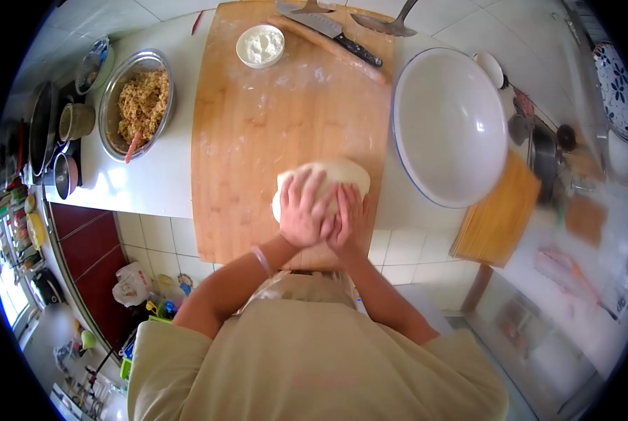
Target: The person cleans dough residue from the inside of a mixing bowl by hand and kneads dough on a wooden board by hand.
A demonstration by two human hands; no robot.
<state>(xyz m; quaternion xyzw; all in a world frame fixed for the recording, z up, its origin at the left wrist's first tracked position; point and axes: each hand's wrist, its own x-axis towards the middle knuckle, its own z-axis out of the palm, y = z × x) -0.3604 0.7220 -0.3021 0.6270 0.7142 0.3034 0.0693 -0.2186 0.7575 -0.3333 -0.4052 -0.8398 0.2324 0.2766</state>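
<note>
A pale lump of dough (342,170) lies on the wooden board (286,119) near its front edge. My left hand (304,209) rests on top of the dough with its fingers stretched out and slightly spread. Beside it, my right hand (346,216) also presses on the dough, fingers extended forward, and the two hands touch at the thumbs. Much of the dough's near side is hidden beneath my palms. Further back on the board stands a small white bowl of flour (261,46), and flour traces dust the wood.
A rolling pin (328,48) and a knife (359,50) lie at the board's back right. To the right stands a large white basin (451,126), with a wooden board (500,214) beyond it. On the left is a metal bowl of filling (143,105) with a pinkish handle sticking out.
</note>
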